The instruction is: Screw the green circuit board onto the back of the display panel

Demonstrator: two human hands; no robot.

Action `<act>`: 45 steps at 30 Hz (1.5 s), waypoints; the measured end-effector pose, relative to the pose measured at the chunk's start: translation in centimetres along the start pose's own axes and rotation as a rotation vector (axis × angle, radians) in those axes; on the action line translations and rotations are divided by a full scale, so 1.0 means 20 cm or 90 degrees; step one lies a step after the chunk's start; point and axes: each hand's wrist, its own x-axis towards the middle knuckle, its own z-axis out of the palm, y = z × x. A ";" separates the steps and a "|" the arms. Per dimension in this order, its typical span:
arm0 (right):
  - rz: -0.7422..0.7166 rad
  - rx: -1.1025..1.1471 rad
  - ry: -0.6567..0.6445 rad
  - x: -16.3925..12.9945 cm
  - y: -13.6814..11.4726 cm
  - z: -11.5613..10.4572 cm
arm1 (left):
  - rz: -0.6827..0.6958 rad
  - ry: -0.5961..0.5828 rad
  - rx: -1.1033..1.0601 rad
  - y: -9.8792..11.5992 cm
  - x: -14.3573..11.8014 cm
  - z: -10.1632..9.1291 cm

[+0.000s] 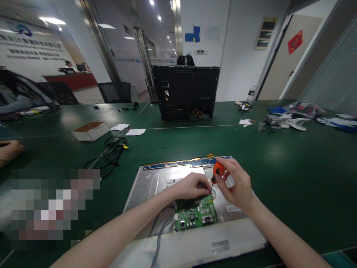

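Gripping a small screwdriver with an orange handle (217, 169), the right hand (237, 186) is closing its fingers round the grip and setting the dark tip down at the upper edge of a green printed circuit board (195, 214). The left hand (192, 185) is curling shut beside it, fingertips pressing at that same edge of the board, close to the tip; whether it is pinching a screw there I cannot tell.

The board is lying flat on the silver sheet-metal back of a dismantled flat monitor panel (156, 182), which is resting on the green table mat (279, 156) right in front of the person. Grey cables (160, 230) are running from the board's left side toward the near edge.

The board is looking thin, light and stiff, but fragile: it is probably best taken by its bare edges, away from the connectors and components. The screwdriver is light, and its handle is likely giving a sure grip. The metal panel is looking broad and rigid, with thin edges that may be sharp.
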 end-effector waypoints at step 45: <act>-0.013 -0.026 0.010 0.00 0.01 0.01 | 0.008 -0.009 -0.037 -0.01 0.00 0.00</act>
